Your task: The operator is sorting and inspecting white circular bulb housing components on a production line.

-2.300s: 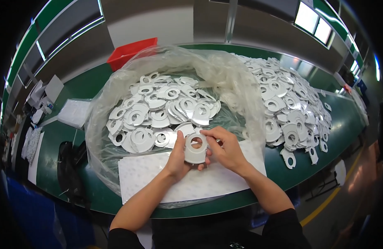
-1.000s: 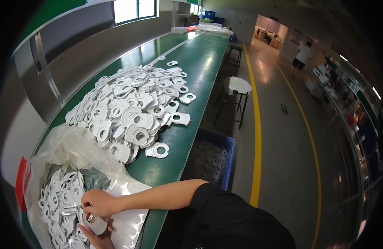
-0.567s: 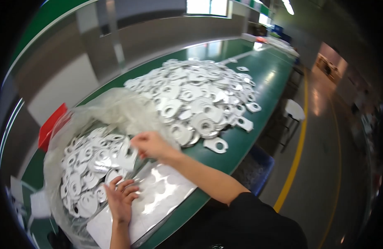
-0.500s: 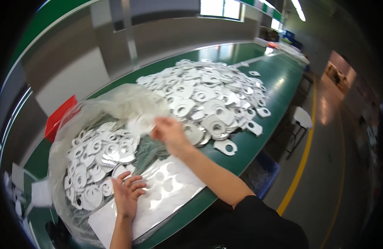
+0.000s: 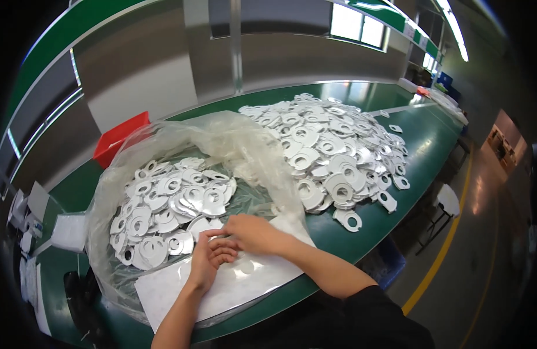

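My left hand and my right hand meet above a white glossy sheet with faint round shapes on it. The left fingers are curled, and its thumb side touches the right fingertips. Those right fingers are pinched together and bent down; anything between the hands is too small or hidden to make out. Just beyond the hands lies an open clear plastic bag holding many flat white ring-shaped parts. A larger heap of the same parts spreads over the green table to the right.
A red bin stands behind the bag at the left. White packets and a black object lie at the table's left. Off the right edge are a blue container and a stool.
My right hand has come back from over the bag's right side to meet my left hand. The left fingers, spread before, have curled in. The view has turned left, so the scene sits further right.
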### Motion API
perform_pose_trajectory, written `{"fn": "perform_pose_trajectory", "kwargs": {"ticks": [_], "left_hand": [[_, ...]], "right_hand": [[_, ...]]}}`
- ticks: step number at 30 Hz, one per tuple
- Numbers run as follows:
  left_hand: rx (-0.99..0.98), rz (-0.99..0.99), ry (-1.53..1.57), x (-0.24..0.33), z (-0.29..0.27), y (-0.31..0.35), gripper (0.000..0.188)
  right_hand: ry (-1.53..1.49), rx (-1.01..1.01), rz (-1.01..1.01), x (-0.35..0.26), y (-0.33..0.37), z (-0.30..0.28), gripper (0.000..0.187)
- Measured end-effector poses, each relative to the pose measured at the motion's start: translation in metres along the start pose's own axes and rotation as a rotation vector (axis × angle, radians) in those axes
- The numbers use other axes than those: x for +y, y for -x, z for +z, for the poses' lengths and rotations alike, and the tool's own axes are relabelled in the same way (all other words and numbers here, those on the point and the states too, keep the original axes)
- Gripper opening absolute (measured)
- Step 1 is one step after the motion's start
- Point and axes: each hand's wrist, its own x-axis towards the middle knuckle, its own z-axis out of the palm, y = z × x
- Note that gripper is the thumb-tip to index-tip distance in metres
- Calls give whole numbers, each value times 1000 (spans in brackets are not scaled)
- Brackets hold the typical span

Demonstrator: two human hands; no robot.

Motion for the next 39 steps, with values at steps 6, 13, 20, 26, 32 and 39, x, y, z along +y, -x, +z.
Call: {"fn": "perform_pose_trajectory", "kwargs": {"ticks": [6, 13, 20, 26, 32, 39], "left_hand": [[-109, 52, -114, -9, -1, -8, 43], [-178, 110, -317, -8, 0, -2, 24], [280, 649, -936, 14, -1, 0, 13], [375, 762, -1573, 14, -41, -4, 39], [297, 693, -1672, 0, -30, -9, 53], [433, 802, -1462, -1, -32, -9, 22]], "right_hand": [[-227, 130, -33, 6, 3, 10, 28], [-235, 94, 3, -10, -2, 2, 26], [-210, 115, 15, -9, -3, 3, 12], [-258, 156, 16, -13, -12, 9, 9], [-222, 187, 8, -6, -3, 10, 8], [-270, 162, 92, -22, -4, 7, 9]]}}
